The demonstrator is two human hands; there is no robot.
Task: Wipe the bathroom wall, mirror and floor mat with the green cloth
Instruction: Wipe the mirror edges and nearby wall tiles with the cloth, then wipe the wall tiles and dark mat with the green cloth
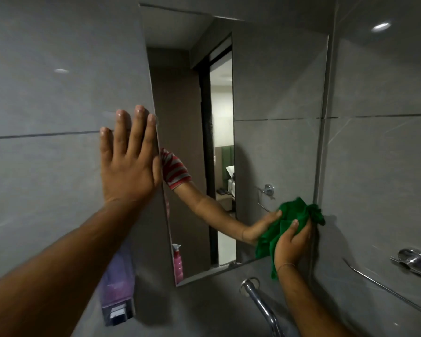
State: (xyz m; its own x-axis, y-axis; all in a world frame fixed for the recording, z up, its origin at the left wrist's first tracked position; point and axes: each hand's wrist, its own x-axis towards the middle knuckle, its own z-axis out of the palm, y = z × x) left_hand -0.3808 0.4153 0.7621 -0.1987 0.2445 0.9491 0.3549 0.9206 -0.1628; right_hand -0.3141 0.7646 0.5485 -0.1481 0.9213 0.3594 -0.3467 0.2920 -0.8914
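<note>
A tall frameless mirror [272, 98] hangs on the grey tiled wall [46, 93]. My right hand [292, 242] grips a crumpled green cloth [291, 215] and presses it on the mirror's lower right corner, at its right edge. My left hand [129, 161] lies flat with spread fingers on the wall tile, touching the mirror's left edge. The mirror reflects my right arm, a striped sleeve and an open doorway. The floor mat is out of sight.
A chrome tap [258, 300] curves out below the mirror. A purple soap dispenser [118, 285] is fixed to the wall at lower left. A chrome towel rail [396, 285] runs along the right wall. A pink spray bottle appears reflected at the mirror's bottom left.
</note>
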